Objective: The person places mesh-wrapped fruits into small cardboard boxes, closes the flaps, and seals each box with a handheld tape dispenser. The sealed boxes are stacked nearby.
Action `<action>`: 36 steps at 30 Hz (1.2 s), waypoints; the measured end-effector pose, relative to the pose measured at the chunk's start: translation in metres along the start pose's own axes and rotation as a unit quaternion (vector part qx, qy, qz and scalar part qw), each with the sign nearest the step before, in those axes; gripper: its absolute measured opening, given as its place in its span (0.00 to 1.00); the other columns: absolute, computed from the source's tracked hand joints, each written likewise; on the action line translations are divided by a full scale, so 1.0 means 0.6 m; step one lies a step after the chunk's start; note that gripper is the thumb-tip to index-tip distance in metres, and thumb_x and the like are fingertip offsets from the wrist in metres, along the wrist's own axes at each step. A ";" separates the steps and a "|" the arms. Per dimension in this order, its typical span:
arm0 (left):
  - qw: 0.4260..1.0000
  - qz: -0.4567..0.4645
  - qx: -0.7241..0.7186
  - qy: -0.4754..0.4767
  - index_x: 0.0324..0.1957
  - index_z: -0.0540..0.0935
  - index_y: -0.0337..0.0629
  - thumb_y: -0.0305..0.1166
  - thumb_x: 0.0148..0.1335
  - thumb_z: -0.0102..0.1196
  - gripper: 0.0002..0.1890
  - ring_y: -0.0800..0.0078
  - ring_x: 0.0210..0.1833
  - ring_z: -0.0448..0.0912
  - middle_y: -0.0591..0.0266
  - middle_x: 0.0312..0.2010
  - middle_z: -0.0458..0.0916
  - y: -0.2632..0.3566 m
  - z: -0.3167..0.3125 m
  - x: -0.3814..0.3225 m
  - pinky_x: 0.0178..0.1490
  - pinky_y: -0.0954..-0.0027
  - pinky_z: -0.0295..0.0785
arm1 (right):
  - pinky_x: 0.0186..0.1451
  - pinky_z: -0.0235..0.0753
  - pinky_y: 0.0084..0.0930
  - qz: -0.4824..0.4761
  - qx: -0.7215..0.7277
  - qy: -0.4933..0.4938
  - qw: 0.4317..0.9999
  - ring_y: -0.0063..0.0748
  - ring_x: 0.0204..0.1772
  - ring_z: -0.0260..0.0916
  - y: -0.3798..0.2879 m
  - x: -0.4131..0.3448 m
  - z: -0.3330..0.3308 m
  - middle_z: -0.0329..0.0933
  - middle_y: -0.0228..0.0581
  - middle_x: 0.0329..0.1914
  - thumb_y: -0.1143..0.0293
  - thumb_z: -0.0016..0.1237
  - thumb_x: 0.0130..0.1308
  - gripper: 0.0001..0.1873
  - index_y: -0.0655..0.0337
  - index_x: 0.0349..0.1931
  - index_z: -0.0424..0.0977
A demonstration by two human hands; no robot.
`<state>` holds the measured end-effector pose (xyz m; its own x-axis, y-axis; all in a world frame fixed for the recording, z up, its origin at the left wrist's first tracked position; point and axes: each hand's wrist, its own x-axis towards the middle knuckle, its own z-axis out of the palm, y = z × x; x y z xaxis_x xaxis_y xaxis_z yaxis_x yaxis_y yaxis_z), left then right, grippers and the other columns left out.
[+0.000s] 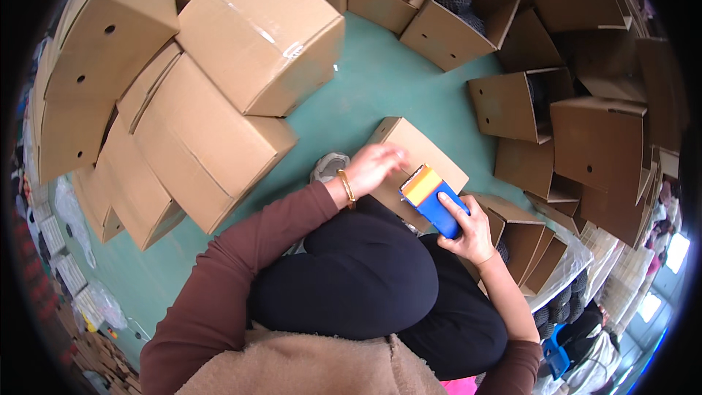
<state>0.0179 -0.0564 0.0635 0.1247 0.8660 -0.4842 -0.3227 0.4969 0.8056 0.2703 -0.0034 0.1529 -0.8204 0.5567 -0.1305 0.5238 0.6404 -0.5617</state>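
Note:
My right hand (470, 225) grips a blue and yellow hand tool (433, 203) with a toothed metal edge, perhaps a packing-tape dispenser. Its toothed edge points up and left, over a closed cardboard carton (430, 148) on the floor in front of my knees. My left hand (375, 167) is blurred and hovers over the carton's left part, close to the toothed edge. A thin dark line shows between its fingertips and the tool; whether the fingers hold anything is hard to see. A gold-coloured bracelet (346, 189) circles the left wrist.
Large closed cartons (203, 131) are stacked at the left. At the upper right stands an open carton (455, 33) holding dark mesh-like items. More cartons (510, 104) line the right side. A shoe (330, 167) rests on the green floor (367, 82). Clear plastic sheeting (570, 260) lies lower right.

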 end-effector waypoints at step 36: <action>0.702 0.274 0.391 0.529 0.52 0.76 0.39 0.60 0.58 0.51 0.34 0.46 0.50 0.76 0.45 0.48 0.78 0.044 -0.033 -0.472 0.52 0.52 0.72 | 0.46 0.73 0.47 -0.270 0.008 0.006 0.963 0.62 0.42 0.72 -0.343 0.144 0.123 0.72 0.61 0.42 0.56 0.64 0.49 0.40 0.51 0.64 0.65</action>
<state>-0.0447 -0.2898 0.2152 -0.7168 0.6183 0.3223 0.6145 0.3417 0.7111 0.0744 -0.1260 0.1968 -0.9693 0.1513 0.1938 0.0184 0.8306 -0.5566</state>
